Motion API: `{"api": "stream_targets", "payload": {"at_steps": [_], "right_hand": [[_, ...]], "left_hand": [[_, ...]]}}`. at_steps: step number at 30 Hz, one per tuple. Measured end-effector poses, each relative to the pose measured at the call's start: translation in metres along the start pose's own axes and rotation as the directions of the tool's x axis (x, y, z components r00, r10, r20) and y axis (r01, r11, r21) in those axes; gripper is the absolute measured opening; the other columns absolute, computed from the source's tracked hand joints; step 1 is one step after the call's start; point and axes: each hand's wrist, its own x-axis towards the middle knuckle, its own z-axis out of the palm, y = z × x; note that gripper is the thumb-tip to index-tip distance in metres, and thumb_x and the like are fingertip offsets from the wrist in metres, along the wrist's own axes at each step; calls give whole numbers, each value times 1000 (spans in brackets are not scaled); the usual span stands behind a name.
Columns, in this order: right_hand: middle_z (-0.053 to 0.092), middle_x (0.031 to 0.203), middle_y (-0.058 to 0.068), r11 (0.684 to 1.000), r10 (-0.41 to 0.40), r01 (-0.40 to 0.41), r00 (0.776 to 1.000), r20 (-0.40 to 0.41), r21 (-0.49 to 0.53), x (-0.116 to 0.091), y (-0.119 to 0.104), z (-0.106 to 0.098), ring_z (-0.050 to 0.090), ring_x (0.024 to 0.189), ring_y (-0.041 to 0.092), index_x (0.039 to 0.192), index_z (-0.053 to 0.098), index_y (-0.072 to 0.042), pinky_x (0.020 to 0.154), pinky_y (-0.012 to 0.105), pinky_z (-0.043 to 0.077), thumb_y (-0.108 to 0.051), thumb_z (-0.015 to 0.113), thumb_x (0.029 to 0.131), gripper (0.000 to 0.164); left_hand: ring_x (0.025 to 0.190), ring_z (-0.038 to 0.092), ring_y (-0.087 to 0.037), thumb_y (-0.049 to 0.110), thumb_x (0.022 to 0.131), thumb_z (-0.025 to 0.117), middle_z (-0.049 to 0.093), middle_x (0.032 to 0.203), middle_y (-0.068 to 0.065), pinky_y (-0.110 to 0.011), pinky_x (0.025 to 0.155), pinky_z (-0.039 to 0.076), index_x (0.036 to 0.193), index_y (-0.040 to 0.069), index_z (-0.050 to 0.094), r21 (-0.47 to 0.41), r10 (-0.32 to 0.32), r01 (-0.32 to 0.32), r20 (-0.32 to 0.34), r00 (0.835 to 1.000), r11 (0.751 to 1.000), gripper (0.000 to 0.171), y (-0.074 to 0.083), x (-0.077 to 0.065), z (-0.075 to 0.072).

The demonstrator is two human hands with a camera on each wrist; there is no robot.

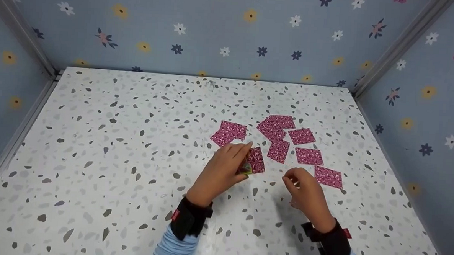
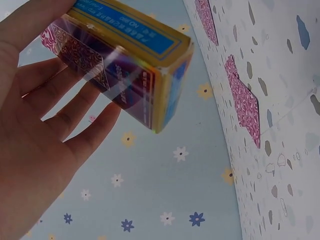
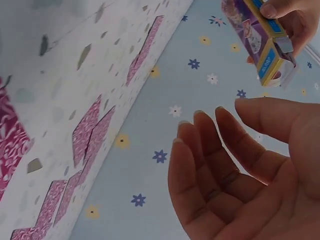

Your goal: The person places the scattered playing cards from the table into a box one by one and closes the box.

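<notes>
My left hand (image 1: 219,171) grips a small card box (image 2: 125,65), purple with yellow edges and a blue label, between the thumb and fingers. In the head view the hand covers most of the box. From the right wrist view, a flap stands out at the box's near end (image 3: 280,65). To the right, my right hand (image 1: 304,190) hovers apart from the box, fingers loosely curled and nothing held. Pink patterned playing cards lie face down beyond both hands; the nearest to the right hand is a single card (image 1: 328,177).
Overlapping pink cards (image 1: 226,134) lie beyond the left hand, and another cluster (image 1: 275,127) sits farther right. Two single cards (image 1: 309,156) lie near that cluster. The speckled white table (image 1: 115,145) meets flowered blue panels (image 1: 200,34) at the back and sides.
</notes>
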Motion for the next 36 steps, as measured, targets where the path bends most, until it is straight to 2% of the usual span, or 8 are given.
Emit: {"api": "stream_targets", "payload": {"at_steps": [2, 5, 9, 12, 14, 19, 27, 36], "right_hand": [[62, 90, 3, 1000, 17, -16, 999, 45, -23, -3, 9, 0, 57, 83, 15, 93, 63, -9, 74, 34, 50, -14, 62, 89, 6], [62, 99, 10, 996, -4, 13, 994, 110, -83, -7, 22, 0, 58, 90, 24, 99, 62, -4, 77, 39, 50, -13, 66, 85, 16], [57, 113, 22, 983, -49, 82, 980, 195, -163, -12, 40, -3, 54, 103, 36, 115, 56, 3, 88, 48, 47, -13, 74, 76, 45], [54, 114, 25, 976, -25, 76, 970, 241, -206, -14, 50, -8, 50, 106, 41, 123, 51, 4, 91, 53, 44, -15, 79, 71, 62], [54, 112, 25, 970, 7, 57, 964, 266, -236, -13, 55, -11, 50, 105, 41, 125, 49, 4, 88, 53, 44, -16, 80, 69, 67], [52, 109, 24, 966, 52, 26, 955, 291, -258, -13, 62, -12, 48, 102, 39, 125, 48, 4, 83, 52, 43, -14, 81, 67, 68], [53, 104, 19, 963, 33, 37, 967, 252, -269, -9, 67, -5, 48, 97, 34, 116, 53, 3, 80, 49, 43, -13, 80, 69, 57], [54, 102, 17, 959, 27, 54, 959, 281, -277, -7, 66, -5, 50, 95, 34, 110, 54, 2, 79, 49, 43, -14, 79, 70, 50]], "left_hand": [[113, 50, -21, 34, 76, 74, 55, 129, -5, -34, 101, 42, 141, 7, 40, -2, -1, 1, 0, 1000, 1000, 78, 0, 0, 0], [114, 50, -22, 34, 77, 74, 54, 130, -5, -34, 101, 41, 141, 7, 39, -3, -7, 7, -1, 1000, 1000, 78, -1, 0, -1], [114, 50, -22, 34, 76, 74, 54, 129, -5, -34, 101, 42, 141, 6, 39, -1, -19, 19, 7, 1000, 1000, 79, 0, 0, -1], [115, 50, -22, 34, 77, 74, 54, 129, -6, -34, 101, 41, 142, 6, 38, -1, -26, 26, 15, 1000, 1000, 79, 0, 0, -1], [115, 50, -22, 34, 77, 74, 54, 130, -6, -34, 102, 41, 142, 6, 38, 0, -30, 30, 19, 999, 1000, 79, 0, 0, -2], [117, 49, -22, 35, 78, 72, 54, 130, -6, -34, 103, 40, 142, 5, 38, 5, -26, 26, 17, 1000, 1000, 78, -1, 0, -2], [117, 49, -22, 36, 78, 72, 54, 129, -6, -34, 104, 39, 142, 5, 37, 4, -27, 27, 16, 999, 1000, 79, -2, 0, -1], [116, 49, -22, 36, 78, 72, 53, 130, -6, -35, 103, 40, 142, 5, 37, -6, -36, 36, 32, 999, 999, 79, -1, 1, -3]]}}
